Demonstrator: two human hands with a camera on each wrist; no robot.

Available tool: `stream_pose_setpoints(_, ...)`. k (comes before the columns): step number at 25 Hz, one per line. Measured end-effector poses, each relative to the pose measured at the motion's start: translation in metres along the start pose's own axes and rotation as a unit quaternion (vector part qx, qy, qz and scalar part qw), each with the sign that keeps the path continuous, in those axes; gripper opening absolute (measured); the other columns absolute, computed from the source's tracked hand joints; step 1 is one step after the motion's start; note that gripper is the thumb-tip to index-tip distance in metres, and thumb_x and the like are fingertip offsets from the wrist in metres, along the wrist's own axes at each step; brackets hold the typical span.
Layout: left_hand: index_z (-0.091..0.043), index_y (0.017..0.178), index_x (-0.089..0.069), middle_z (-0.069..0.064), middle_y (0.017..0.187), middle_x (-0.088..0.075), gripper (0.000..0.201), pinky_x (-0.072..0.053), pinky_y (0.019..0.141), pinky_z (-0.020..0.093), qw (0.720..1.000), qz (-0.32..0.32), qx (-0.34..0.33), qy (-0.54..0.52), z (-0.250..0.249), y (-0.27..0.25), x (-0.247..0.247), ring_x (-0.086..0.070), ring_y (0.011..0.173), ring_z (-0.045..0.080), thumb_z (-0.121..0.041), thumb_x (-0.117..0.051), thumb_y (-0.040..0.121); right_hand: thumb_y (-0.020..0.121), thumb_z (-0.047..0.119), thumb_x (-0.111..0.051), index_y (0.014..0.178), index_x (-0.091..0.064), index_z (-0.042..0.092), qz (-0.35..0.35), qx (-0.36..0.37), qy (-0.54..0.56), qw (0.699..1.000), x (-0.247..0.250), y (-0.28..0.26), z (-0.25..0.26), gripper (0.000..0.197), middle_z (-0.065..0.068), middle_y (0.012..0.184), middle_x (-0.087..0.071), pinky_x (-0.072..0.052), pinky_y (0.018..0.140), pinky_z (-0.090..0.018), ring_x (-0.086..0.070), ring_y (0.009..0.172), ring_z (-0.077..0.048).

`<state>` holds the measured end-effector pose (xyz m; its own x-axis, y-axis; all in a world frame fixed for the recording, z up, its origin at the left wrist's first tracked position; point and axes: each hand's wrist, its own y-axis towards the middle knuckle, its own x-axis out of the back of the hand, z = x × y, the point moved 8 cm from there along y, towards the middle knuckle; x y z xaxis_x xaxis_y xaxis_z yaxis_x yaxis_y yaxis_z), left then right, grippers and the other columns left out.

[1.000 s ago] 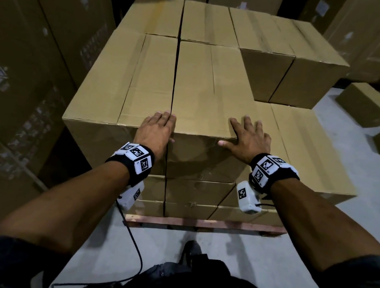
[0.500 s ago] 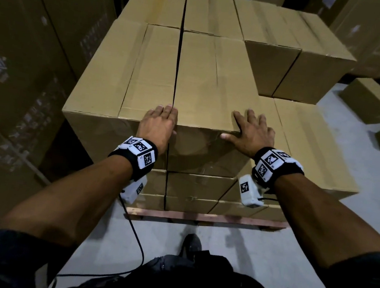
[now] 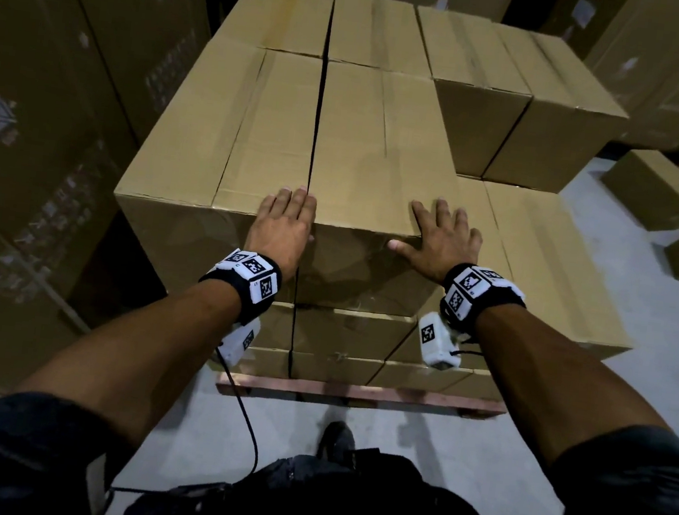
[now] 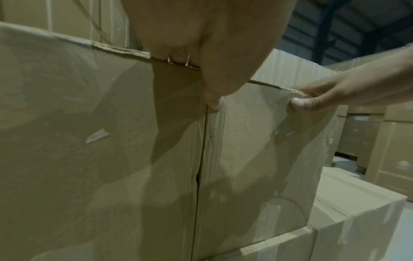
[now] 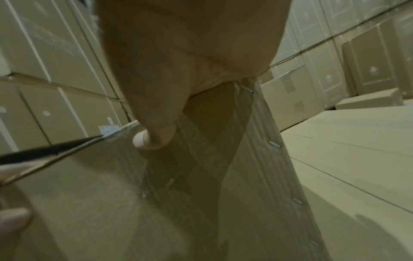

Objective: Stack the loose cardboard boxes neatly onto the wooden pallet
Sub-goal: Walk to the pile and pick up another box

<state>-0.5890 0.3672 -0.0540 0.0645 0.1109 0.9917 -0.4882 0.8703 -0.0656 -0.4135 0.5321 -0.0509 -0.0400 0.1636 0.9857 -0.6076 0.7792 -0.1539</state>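
A tan cardboard box point(image 3: 377, 146) lies on the top layer of the stack on the wooden pallet point(image 3: 355, 393), flush against the box to its left point(image 3: 216, 135). My left hand point(image 3: 284, 225) lies flat over the box's near left corner at the seam. My right hand point(image 3: 438, 237) lies flat over its near right corner. Fingers of both hands are straight on the top, thumbs on the front face. The left wrist view shows the left thumb point(image 4: 214, 102) at the seam and the box's front face point(image 4: 257, 159). The right wrist view shows the right thumb point(image 5: 154, 139).
A lower layer of boxes point(image 3: 550, 266) lies to the right of the held box, with two taller boxes point(image 3: 517, 120) behind. Loose boxes point(image 3: 654, 189) sit on the grey floor at right. Tall stacks of cartons point(image 3: 45, 135) wall the left side.
Both hands keep the same hold at the box's near edge. The head view has tipped slightly; the box shows no clear shift.
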Motion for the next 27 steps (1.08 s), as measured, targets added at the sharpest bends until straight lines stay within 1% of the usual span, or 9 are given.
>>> stream_pose_setpoints(4, -0.011, 0.158, 0.002, 0.009, 0.166, 0.005, 0.068, 0.000, 0.123, 0.041, 1.000, -0.002, 0.004, -0.013, 0.000, -0.004, -0.001, 0.003, 0.153, 0.028, -0.032, -0.037, 0.106, 0.095, 0.069, -0.042, 0.159, -0.003, 0.038, -0.006, 0.003, 0.007, 1.000, -0.003, -0.011, 0.004, 0.082, -0.004, 0.169, 0.007, -0.003, 0.121, -0.062, 0.006, 0.154, -0.036)
stream_pose_setpoints(7, -0.011, 0.157, -0.001, 0.009, 0.166, 0.002, 0.075, 0.000, 0.123, 0.041, 0.999, -0.016, 0.015, -0.030, -0.002, -0.008, 0.001, 0.001, 0.153, 0.027, -0.026, -0.049, 0.101, 0.098, 0.063, -0.044, 0.159, -0.003, 0.037, -0.014, 0.013, -0.003, 1.000, -0.004, -0.020, 0.005, 0.079, -0.003, 0.169, 0.007, -0.002, 0.122, -0.061, 0.006, 0.154, -0.034)
stream_pose_setpoints(11, -0.008, 0.157, -0.004, 0.011, 0.166, -0.003, 0.081, -0.003, 0.124, 0.043, 0.999, -0.027, 0.007, -0.044, -0.014, -0.020, 0.003, -0.001, 0.153, 0.029, -0.033, -0.053, 0.097, 0.098, 0.058, -0.049, 0.159, -0.006, 0.037, -0.018, 0.023, -0.010, 1.000, -0.008, -0.034, 0.003, 0.078, -0.004, 0.169, 0.004, -0.004, 0.123, -0.059, 0.003, 0.155, -0.033)
stream_pose_setpoints(14, -0.007, 0.157, -0.006, 0.012, 0.165, -0.005, 0.080, -0.004, 0.124, 0.043, 0.998, -0.034, 0.001, -0.052, -0.017, -0.026, 0.004, -0.003, 0.153, 0.029, -0.034, -0.053, 0.097, 0.097, 0.055, -0.052, 0.157, -0.016, 0.035, -0.025, 0.030, 0.012, 0.999, -0.005, -0.037, 0.001, 0.072, -0.004, 0.168, -0.007, -0.014, 0.123, -0.055, -0.007, 0.154, -0.033)
stream_pose_setpoints(16, -0.008, 0.156, -0.011, 0.011, 0.165, -0.010, 0.076, -0.008, 0.124, 0.042, 0.997, -0.045, 0.000, -0.056, -0.016, -0.026, 0.007, -0.008, 0.152, 0.029, -0.033, -0.054, 0.098, 0.096, 0.052, -0.056, 0.153, -0.028, 0.031, -0.037, 0.039, 0.018, 0.998, 0.003, -0.036, 0.001, 0.067, -0.008, 0.163, -0.021, -0.027, 0.118, -0.053, -0.021, 0.148, -0.034)
stream_pose_setpoints(18, -0.011, 0.155, -0.017, 0.010, 0.164, -0.014, 0.069, -0.013, 0.123, 0.042, 0.997, -0.053, -0.006, -0.064, -0.014, -0.021, 0.012, -0.013, 0.151, 0.029, -0.031, -0.053, 0.099, 0.096, 0.048, -0.058, 0.150, -0.033, 0.028, -0.038, 0.021, 0.029, 0.999, 0.010, -0.031, -0.004, 0.063, -0.010, 0.158, -0.028, -0.034, 0.114, -0.052, -0.027, 0.144, -0.036)
stream_pose_setpoints(22, -0.016, 0.155, -0.017, 0.006, 0.165, -0.014, 0.067, -0.016, 0.121, 0.041, 0.998, -0.035, -0.017, -0.044, -0.013, -0.009, 0.015, -0.014, 0.151, 0.029, -0.024, -0.053, 0.100, 0.100, 0.047, -0.053, 0.154, -0.027, 0.030, -0.012, -0.008, 0.037, 0.999, 0.007, -0.019, -0.008, 0.062, -0.008, 0.163, -0.018, -0.031, 0.116, -0.054, -0.020, 0.145, -0.047)
stream_pose_setpoints(25, -0.017, 0.155, -0.021, 0.005, 0.164, -0.019, 0.072, -0.018, 0.122, 0.040, 0.998, -0.045, -0.012, -0.037, -0.012, -0.005, 0.012, -0.016, 0.151, 0.028, -0.013, -0.061, 0.095, 0.101, 0.047, -0.050, 0.155, -0.027, 0.031, -0.037, -0.014, 0.027, 0.999, 0.003, -0.020, -0.010, 0.061, -0.005, 0.163, -0.020, -0.032, 0.115, -0.052, -0.024, 0.143, -0.045)
stream_pose_setpoints(27, -0.017, 0.153, -0.025, 0.006, 0.162, -0.023, 0.069, -0.020, 0.122, 0.040, 0.997, -0.060, -0.016, -0.040, -0.013, -0.003, 0.011, -0.019, 0.150, 0.028, -0.012, -0.061, 0.094, 0.101, 0.048, -0.050, 0.155, -0.027, 0.031, -0.051, -0.017, 0.028, 0.998, 0.002, -0.022, -0.012, 0.061, -0.004, 0.163, -0.021, -0.033, 0.115, -0.051, -0.025, 0.143, -0.044)
